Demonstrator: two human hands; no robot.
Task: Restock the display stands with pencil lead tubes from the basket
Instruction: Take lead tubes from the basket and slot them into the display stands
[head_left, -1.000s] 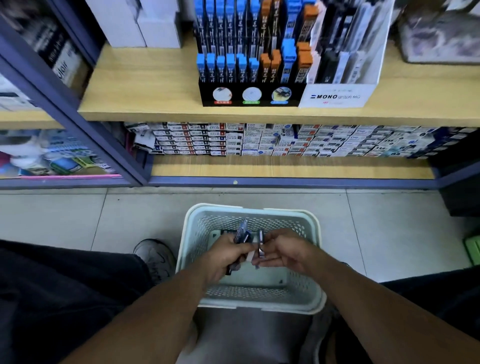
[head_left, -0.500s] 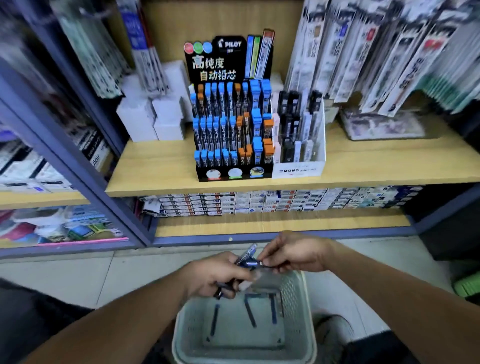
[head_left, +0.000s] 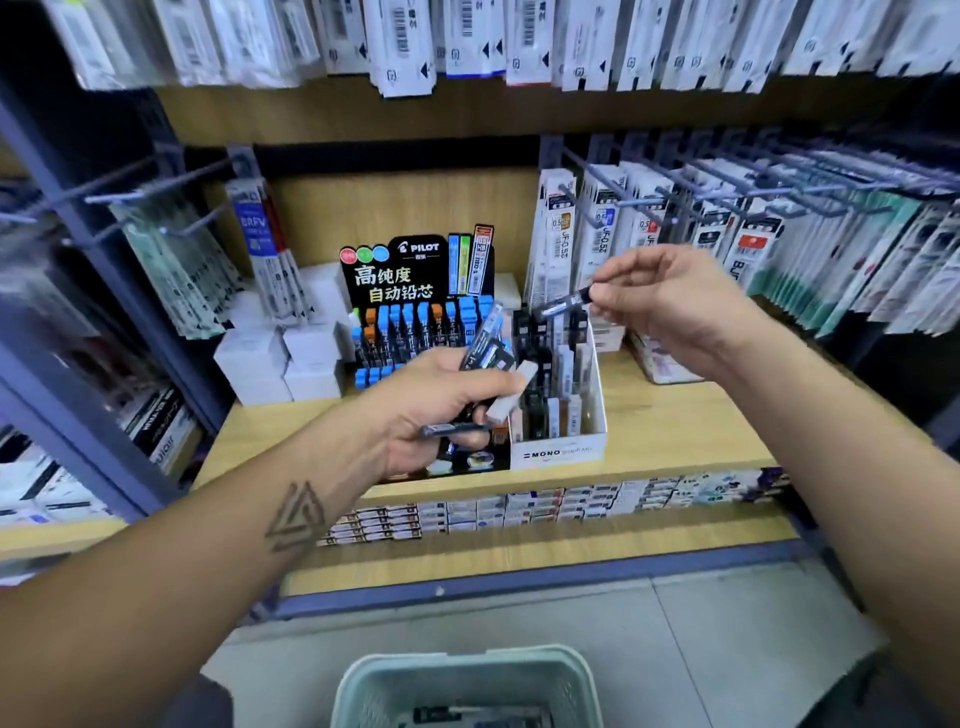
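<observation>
Up at shelf height, the right hand (head_left: 670, 306) pinches a single dark lead tube (head_left: 563, 305) between thumb and fingertips, holding it tilted in the air just above the far end of the white MONO display box (head_left: 558, 452). The tube touches nothing but the fingers. The left hand (head_left: 441, 410) is closed around a bundle of lead tubes (head_left: 485, 351): several dark and clear ones fan out upward past the thumb, a pale one (head_left: 511, 397) sticks out to the right, and another dark tube (head_left: 454, 429) lies crosswise under the fingers. This hand hangs in front of the black PILOT display stand (head_left: 415, 291), hiding its near rows; the rows of blue- and orange-capped tubes (head_left: 415, 325) farther back stay visible. The MONO box stands just right of the PILOT stand, the two side by side on the wooden shelf (head_left: 675, 426), and its compartments hold upright dark and pale tubes.

Near the bottom edge, the pale green basket (head_left: 467, 680) sits on the tiled floor, with a few dark tubes (head_left: 436, 716) lying in its bottom. White boxes (head_left: 283, 358) are stacked to the left of the PILOT stand, and hanging packets of refills (head_left: 639, 218) fill the hooks to the right and above.
</observation>
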